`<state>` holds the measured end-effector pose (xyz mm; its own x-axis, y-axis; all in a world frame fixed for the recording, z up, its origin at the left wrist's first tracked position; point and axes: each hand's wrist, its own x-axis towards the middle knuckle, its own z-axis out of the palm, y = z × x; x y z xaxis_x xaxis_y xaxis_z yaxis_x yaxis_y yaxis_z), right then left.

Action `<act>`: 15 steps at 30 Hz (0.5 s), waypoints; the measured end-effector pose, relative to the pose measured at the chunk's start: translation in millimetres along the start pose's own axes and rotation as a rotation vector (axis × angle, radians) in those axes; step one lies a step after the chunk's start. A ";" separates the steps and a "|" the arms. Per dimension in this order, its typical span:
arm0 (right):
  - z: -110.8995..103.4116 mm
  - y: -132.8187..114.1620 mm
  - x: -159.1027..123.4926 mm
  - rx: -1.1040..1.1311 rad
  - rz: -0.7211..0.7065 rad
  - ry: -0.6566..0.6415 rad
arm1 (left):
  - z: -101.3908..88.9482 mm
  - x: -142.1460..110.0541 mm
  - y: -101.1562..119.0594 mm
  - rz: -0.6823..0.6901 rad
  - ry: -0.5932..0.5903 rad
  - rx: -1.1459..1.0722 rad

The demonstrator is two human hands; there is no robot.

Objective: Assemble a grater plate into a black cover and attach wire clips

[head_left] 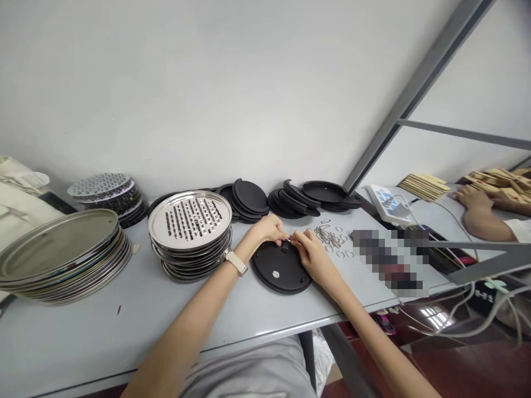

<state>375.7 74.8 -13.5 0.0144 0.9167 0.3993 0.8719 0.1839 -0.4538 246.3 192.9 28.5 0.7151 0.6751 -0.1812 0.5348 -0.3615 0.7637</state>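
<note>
A round black disc (286, 276) lies on the table in front of me, with a small white round sticker (276, 274) and a black tab (285, 247) near its far rim. Over that rim, my left hand (267, 229) and my right hand (309, 251) meet with fingertips pinched. Between them shows a small shiny metal piece (287, 240), probably a ring, too small to make out fully. It sits right by the tab; whether it passes through the tab I cannot tell. Just right of my right hand is a loose heap of metal rings and clips (329, 237).
Left stand a stack of perforated metal discs (191, 221) and a stack of large round trays (58, 249). Black round lids (251, 198) lie along the wall. A grey metal frame (398, 110) crosses the right side. Beyond it, another person's hand (473, 196) rests by wooden pieces (498, 182).
</note>
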 end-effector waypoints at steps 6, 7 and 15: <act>1.5 4.0 0.9 -0.009 -0.015 0.004 | 1.5 4.0 -0.6 0.003 -0.014 0.010; 1.9 4.8 0.8 -0.008 -0.019 0.006 | 1.7 4.7 -1.2 0.005 -0.016 0.010; 6.9 6.6 -3.0 -0.039 -0.012 0.060 | 4.3 9.0 -7.3 0.043 -0.004 -0.005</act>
<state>378.1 75.7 -23.2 0.0324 0.8917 0.4515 0.8905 0.1794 -0.4181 250.8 198.8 18.6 0.7391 0.6566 -0.1502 0.5013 -0.3874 0.7737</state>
